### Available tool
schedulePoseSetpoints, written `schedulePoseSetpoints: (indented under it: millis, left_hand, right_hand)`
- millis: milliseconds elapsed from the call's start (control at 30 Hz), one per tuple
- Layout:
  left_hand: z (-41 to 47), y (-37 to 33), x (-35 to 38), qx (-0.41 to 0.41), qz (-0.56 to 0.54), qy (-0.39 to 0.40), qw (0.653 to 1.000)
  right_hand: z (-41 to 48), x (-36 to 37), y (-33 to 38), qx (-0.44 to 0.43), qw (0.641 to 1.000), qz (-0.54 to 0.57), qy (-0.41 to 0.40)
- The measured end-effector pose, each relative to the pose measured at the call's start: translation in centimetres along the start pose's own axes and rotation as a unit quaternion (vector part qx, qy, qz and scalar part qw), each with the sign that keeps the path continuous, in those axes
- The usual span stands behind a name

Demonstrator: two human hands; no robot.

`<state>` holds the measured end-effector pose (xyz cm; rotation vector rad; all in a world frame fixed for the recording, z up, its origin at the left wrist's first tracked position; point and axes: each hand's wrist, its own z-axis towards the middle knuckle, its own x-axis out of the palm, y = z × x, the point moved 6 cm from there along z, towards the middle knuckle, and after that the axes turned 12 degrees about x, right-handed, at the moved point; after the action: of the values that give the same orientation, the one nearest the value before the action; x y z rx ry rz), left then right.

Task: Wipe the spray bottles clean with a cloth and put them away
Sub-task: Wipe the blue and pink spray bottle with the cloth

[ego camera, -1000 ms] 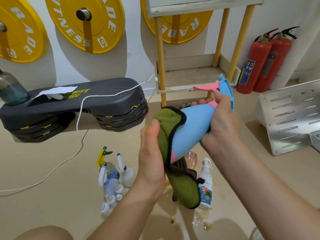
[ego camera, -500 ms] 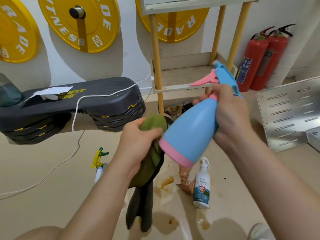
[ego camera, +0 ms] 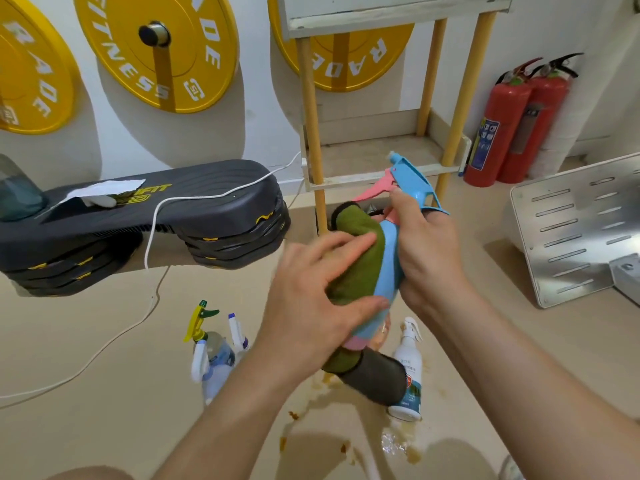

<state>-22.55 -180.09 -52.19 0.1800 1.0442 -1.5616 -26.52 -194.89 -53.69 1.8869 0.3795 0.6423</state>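
The green cloth (ego camera: 360,258) and the left hand (ego camera: 311,303) hide most of the blue spray bottle (ego camera: 388,261); the right hand (ego camera: 429,251) covers its neck. The white bottle (ego camera: 408,372) on the floor is partly behind the cloth's hanging end, its label too small to read; the cluster of small spray bottles (ego camera: 214,348) is blurred. The left picture edge cuts off the outermost yellow weight plate (ego camera: 31,81) and a bluish container (ego camera: 17,192).
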Motion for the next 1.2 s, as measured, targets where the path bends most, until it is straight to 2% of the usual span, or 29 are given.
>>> schedulePoseSetpoints:
  millis: [33, 67, 167, 233, 333, 433, 533, 633, 700, 800, 867, 933, 1067, 1133, 1200]
  left_hand:
    - [-0.2, 0.0, 0.3, 0.027, 0.05, -0.014, 0.998]
    - [-0.3, 0.1, 0.6, 0.025, 0.043, -0.019, 0.999]
    - [-0.3, 1.5, 1.5, -0.041, -0.075, -0.016, 0.996]
    - [0.0, 2.3, 1.5, -0.13, -0.157, -0.024, 0.979]
    - [0.3, 2.0, 1.8, -0.215, -0.259, 0.037, 0.941]
    - [0.4, 1.3, 2.2, -0.217, -0.301, 0.081, 0.925]
    - [-0.1, 0.6, 2.1, -0.195, -0.222, 0.121, 0.948]
    - [-0.7, -0.5, 1.1, -0.209, -0.073, 0.085, 0.971]
    - [-1.3, -0.6, 1.2, -0.214, -0.04, 0.077, 0.973]
    - [-1.7, 0.1, 1.4, -0.206, -0.027, 0.098, 0.973]
    - [-2.1, 0.8, 1.9, -0.221, -0.07, 0.108, 0.967]
    - [-2.6, 1.4, 2.4, -0.254, -0.163, 0.071, 0.951]
    - [-2.2, 2.0, 2.1, -0.244, -0.4, 0.011, 0.883]
    - [-1.5, 1.6, 1.1, -0.209, -0.459, 0.015, 0.864]
    - [-1.1, 1.6, 0.7, -0.202, -0.465, 0.014, 0.862]
  right_hand:
    - [-0.3, 0.3, 0.3, 0.0, 1.0, -0.001, 0.009]
    - [-0.7, 0.6, 0.6, -0.002, 1.0, -0.008, 0.022]
    - [-2.1, 1.6, 1.1, 0.012, 0.996, -0.025, 0.083]
    - [-3.0, 2.2, 1.2, -0.023, 0.991, -0.072, 0.111]
    - [-3.6, 2.9, 1.5, -0.075, 0.98, -0.137, 0.12]
    - [-3.1, 2.5, 2.3, -0.084, 0.979, -0.157, 0.103]
    - [-2.2, 1.9, 2.2, -0.054, 0.983, -0.15, 0.087]
    - [-2.1, 2.3, 0.8, -0.009, 0.98, -0.168, 0.109]
    - [-2.0, 2.6, -0.1, 0.005, 0.975, -0.193, 0.106]
    - [-1.8, 2.6, -0.8, 0.009, 0.98, -0.175, 0.093]
    - [-1.7, 2.7, -0.8, -0.003, 0.976, -0.191, 0.105]
    - [-2.0, 3.3, -0.8, -0.004, 0.957, -0.237, 0.167]
    - [-2.6, 3.0, -0.8, 0.067, 0.901, -0.285, 0.32]
    - [-2.9, 2.4, -0.9, 0.092, 0.871, -0.332, 0.35]
    - [-3.0, 2.1, -1.0, 0.097, 0.863, -0.362, 0.339]
